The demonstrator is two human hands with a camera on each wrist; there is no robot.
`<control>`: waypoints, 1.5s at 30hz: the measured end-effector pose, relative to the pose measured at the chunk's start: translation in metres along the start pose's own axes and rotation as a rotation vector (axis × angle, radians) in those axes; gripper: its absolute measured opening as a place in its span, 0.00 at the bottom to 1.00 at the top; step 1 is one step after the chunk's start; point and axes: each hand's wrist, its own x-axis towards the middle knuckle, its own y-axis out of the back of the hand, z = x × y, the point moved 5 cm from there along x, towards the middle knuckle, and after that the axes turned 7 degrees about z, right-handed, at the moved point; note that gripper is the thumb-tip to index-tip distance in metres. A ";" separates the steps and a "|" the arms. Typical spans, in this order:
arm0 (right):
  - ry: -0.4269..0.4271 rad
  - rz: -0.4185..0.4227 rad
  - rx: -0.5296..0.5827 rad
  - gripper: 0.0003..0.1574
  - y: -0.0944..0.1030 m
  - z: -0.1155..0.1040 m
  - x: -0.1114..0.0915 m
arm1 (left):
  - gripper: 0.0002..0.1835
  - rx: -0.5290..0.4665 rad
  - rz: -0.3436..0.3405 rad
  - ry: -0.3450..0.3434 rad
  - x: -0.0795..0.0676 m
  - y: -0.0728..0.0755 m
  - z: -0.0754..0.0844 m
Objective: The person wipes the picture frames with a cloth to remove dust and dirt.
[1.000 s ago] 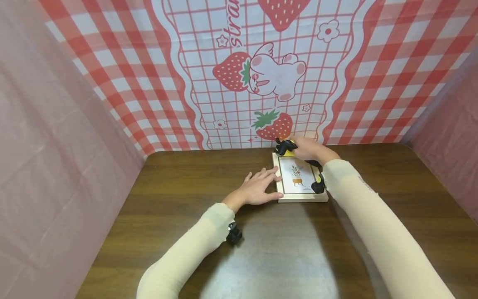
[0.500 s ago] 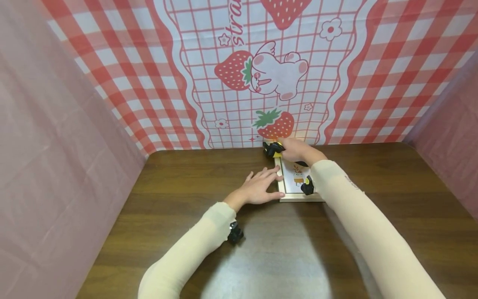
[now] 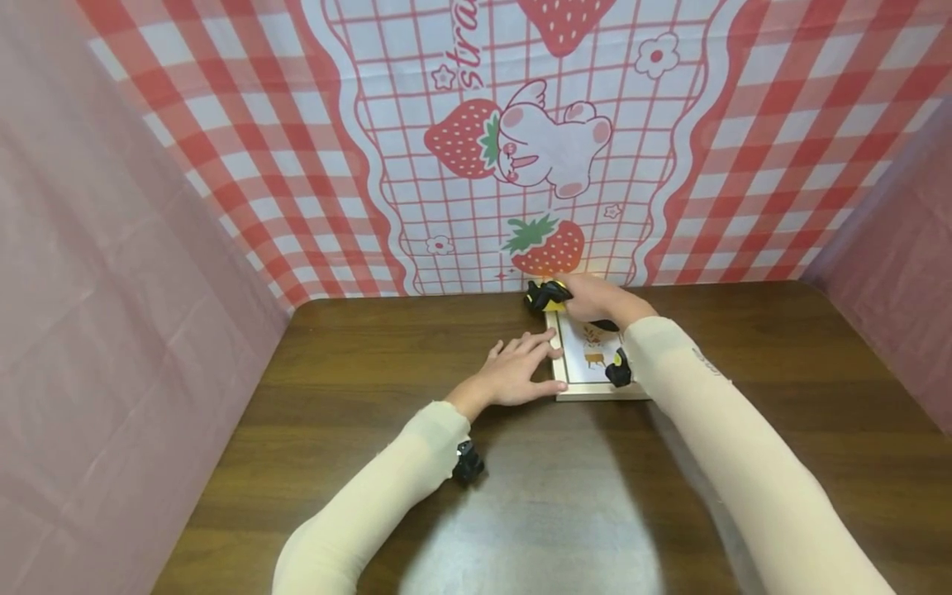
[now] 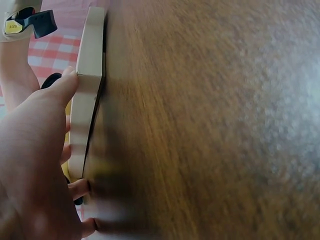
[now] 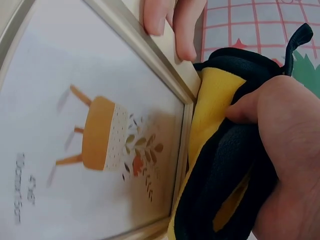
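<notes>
A picture frame [image 3: 601, 392] with pale wooden edges lies flat on the table, holding a print of a potted plant. My left hand [image 3: 513, 372] rests against its left side with fingers spread, the thumb near the front left corner. In the left wrist view that thumb touches the frame's outer edge [image 4: 84, 112]. My right hand [image 3: 595, 297] grips a folded yellow cloth [image 5: 215, 95] with black trim and a hanging loop. In the right wrist view the cloth lies along the frame's far edge, by the far left corner. My right sleeve hides the frame's right side.
The brown wooden table [image 3: 357, 355] reaches back to a red-and-white checked strawberry curtain [image 3: 297, 182]. Pink drapes [image 3: 97, 289] hang at both sides. A black wrist camera [image 3: 467, 463] sits under the left cuff, another [image 3: 619, 369] at the right cuff, over the print.
My right hand has slid left along the frame's far edge with the cloth, then shifted slightly back right. My left hand has stayed at the frame's left side.
</notes>
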 end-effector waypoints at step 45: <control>-0.030 0.109 0.043 0.35 -0.001 0.098 -0.001 | 0.37 -0.020 0.006 -0.002 -0.001 0.002 0.000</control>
